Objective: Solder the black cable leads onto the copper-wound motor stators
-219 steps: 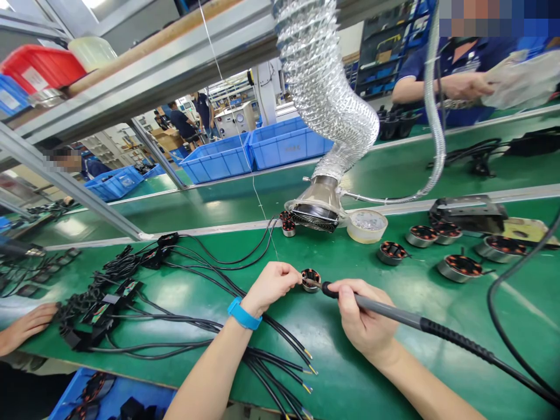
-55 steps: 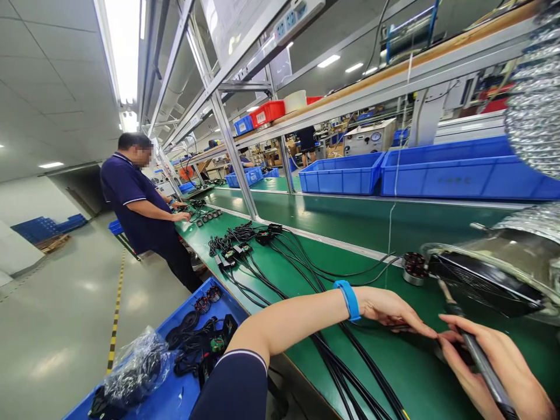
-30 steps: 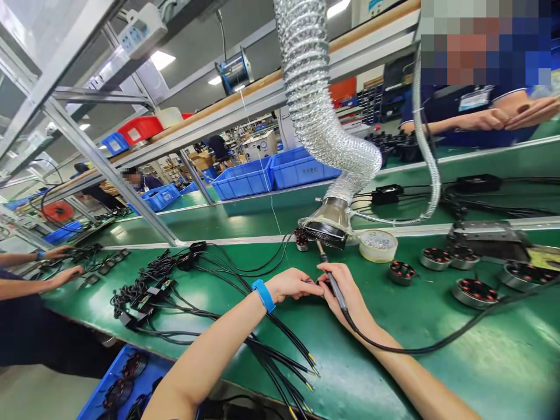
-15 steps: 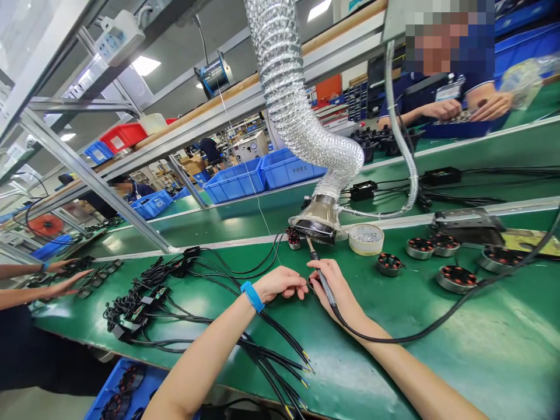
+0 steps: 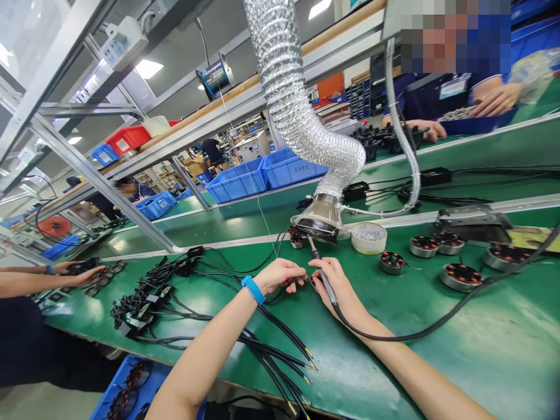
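Observation:
My right hand (image 5: pixel 339 286) is closed around a soldering iron (image 5: pixel 324 279), its tip pointing up under the fume extraction hood (image 5: pixel 315 224). A small round motor stator (image 5: pixel 314 283) shows just left of the right fingers, mostly hidden by them. My left hand (image 5: pixel 282 276), with a blue wristband (image 5: pixel 253 290), pinches a black cable (image 5: pixel 276 296) close to that stator. Down from the spool (image 5: pixel 215 76) a thin pale wire (image 5: pixel 265 220) reaches the back of my left hand. Cables with stripped coloured ends (image 5: pixel 306 364) lie below my forearm.
Several stators (image 5: pixel 460 276) and a round pale container (image 5: pixel 368 238) stand right on the green bench (image 5: pixel 394 315). Black cabled parts (image 5: pixel 146 297) are heaped left. Another person's hands (image 5: pixel 85 275) work at far left; a person (image 5: pixel 455 93) sits opposite. A blue bin (image 5: pixel 107 402) holds stators below.
The black cable now shows under my left fingers, which have risen slightly. My right hand keeps its hold on the soldering iron. The person opposite has lowered one hand to the bench.

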Demonstrator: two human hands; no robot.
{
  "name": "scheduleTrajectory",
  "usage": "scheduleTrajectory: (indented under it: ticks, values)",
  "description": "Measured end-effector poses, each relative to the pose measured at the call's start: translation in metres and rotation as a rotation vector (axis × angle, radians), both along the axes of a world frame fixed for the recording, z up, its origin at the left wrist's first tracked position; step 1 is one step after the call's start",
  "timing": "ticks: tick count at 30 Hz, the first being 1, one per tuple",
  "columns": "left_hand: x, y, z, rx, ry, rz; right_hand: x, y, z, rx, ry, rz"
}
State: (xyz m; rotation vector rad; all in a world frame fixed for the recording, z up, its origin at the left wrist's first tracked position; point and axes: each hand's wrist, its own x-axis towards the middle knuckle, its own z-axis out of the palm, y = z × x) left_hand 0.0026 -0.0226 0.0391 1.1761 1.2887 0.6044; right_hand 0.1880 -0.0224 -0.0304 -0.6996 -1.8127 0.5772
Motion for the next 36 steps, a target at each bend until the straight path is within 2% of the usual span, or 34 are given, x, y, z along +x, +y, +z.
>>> scheduleTrajectory:
  ticks: [3, 8, 15, 20, 25, 36]
  values:
    - [0.002, 0.001, -0.002, 0.011, 0.019, 0.029, 0.001, 0.000, -0.001, 0.015, -0.008, -0.001]
    - [-0.001, 0.001, -0.006, -0.087, -0.020, 0.077, 0.004, -0.002, 0.002, 0.022, -0.038, 0.013]
    - [-0.002, 0.005, -0.002, -0.192, -0.044, 0.034, 0.003, -0.002, 0.001, 0.026, -0.028, 0.020]
    - [0.008, 0.009, 0.002, -0.113, 0.052, -0.025, 0.002, 0.000, -0.003, 0.029, -0.031, 0.009]
    - [0.005, 0.008, 0.005, -0.110, 0.034, -0.070, 0.002, -0.001, -0.001, 0.030, -0.035, 0.009]
    - [0.006, 0.000, 0.002, -0.079, 0.051, 0.068, 0.005, -0.004, 0.005, 0.028, -0.048, 0.018]
